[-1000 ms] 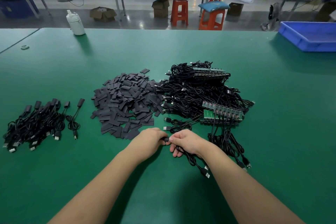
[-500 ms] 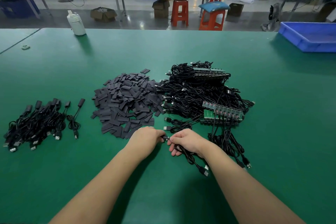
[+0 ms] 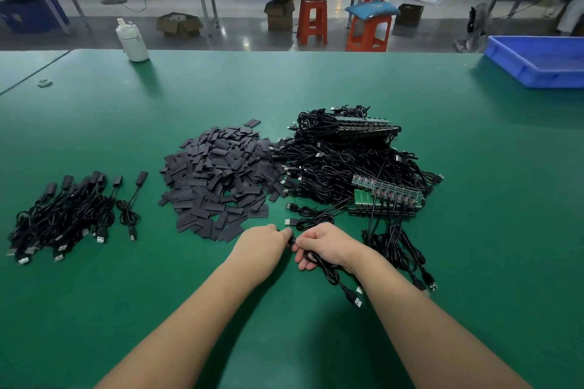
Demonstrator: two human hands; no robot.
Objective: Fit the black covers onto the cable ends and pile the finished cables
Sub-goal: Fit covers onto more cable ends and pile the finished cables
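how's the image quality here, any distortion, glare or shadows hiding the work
Head view: wide-angle bend curves the green table far edge; glare streaks the floor behind; soft arm shadows fall under both forearms; the left hand and right hand are sharp, but they hide the cable end pinched between them.

A heap of flat black covers (image 3: 218,180) lies on the green bench (image 3: 316,85), small rectangular sleeves strewn at all angles. Touching its right edge is a tangled mound of unfinished black cables (image 3: 341,161), with rows of small green circuit boards (image 3: 387,197) at their ends and USB plugs poking out on the left. To the far left, well apart, lies the pile of finished cables (image 3: 63,215), their covered ends pointing away and their silver USB plugs toward the near edge. One cable (image 3: 331,275) trails from between the two hands, its USB plug resting on the bench.
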